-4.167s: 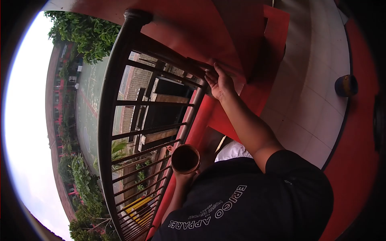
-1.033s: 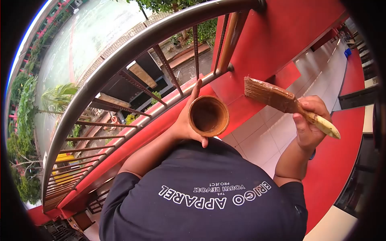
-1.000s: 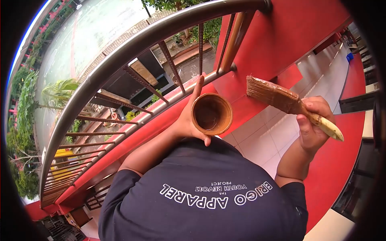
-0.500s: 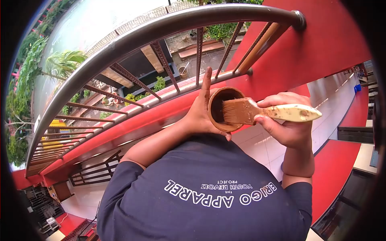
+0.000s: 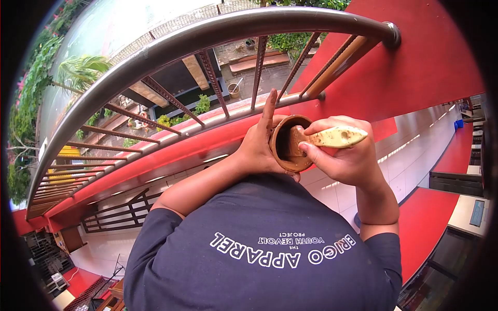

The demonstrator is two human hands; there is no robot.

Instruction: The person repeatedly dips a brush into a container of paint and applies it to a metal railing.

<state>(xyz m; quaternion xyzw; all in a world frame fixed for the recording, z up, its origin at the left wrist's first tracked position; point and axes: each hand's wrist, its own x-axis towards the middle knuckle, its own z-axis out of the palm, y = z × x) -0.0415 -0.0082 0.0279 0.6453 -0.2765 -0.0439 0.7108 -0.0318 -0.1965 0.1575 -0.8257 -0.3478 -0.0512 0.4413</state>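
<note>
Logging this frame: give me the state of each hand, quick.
Left hand: closed around the paint cup, index finger up.
Right hand: closed on the brush, bristles inside the cup.

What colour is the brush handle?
Cream with brown paint smears on the brush handle, held in the right hand; head view.

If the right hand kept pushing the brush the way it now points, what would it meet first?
The right hand points the brush into the brown cup held by the left hand. The bristles are already inside, so it would likely meet the cup's inner wall or bottom first; depth is unclear.
</note>
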